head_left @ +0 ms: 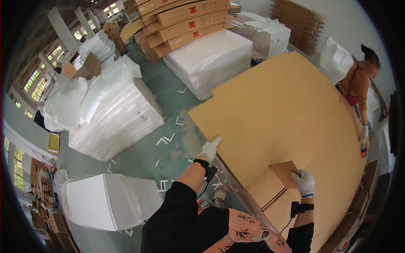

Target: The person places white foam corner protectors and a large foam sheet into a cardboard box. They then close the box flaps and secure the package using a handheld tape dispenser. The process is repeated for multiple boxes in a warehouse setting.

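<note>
A large flat brown cardboard sheet (270, 114) with crease lines lies across the work surface in front of me. My left hand (209, 150), in a white glove, is at its left edge. One digit rests on top, and the other fingers seem curled round the edge, partly hidden. With my right hand (304, 183), also gloved, I pinch the edge of a raised cardboard flap (285, 173) nearer my body. The flap stands tilted up from the sheet, beside a dark slot. Dark bands with cables circle both my wrists.
A co-worker (358, 86) stands at the far right, a gloved hand by a red and black tool (364, 150). White foam stacks (122, 114) and a wrapped white block (211, 59) stand on the green floor. Folded cartons (190, 21) are piled behind; white scraps (165, 139) litter the floor.
</note>
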A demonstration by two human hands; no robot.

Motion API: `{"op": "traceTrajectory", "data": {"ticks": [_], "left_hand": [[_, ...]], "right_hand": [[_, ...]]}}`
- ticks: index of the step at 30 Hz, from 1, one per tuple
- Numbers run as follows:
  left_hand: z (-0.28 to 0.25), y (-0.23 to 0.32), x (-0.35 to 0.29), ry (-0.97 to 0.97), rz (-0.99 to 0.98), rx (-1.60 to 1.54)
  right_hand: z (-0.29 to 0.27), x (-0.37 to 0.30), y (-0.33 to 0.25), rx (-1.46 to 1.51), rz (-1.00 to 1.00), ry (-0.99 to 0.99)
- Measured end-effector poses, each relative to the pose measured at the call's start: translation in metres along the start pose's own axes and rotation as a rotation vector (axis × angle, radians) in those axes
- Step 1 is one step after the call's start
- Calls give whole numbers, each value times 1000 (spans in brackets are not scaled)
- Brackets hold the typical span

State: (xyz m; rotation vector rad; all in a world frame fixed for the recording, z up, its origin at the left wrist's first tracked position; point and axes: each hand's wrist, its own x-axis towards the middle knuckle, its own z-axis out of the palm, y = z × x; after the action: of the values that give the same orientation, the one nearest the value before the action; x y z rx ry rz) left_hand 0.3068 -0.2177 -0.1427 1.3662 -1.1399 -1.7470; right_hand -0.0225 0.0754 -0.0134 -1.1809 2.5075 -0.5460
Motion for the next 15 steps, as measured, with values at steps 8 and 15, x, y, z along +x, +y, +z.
{"op": "traceTrajectory", "data": {"ticks": [8, 15], "left_hand": [[21, 65, -40, 113, 57, 79], [41, 96, -82, -23, 451, 22]], "right_hand": [[6, -26, 2, -24, -106, 159], [13, -65, 44, -78, -78, 299]]}}
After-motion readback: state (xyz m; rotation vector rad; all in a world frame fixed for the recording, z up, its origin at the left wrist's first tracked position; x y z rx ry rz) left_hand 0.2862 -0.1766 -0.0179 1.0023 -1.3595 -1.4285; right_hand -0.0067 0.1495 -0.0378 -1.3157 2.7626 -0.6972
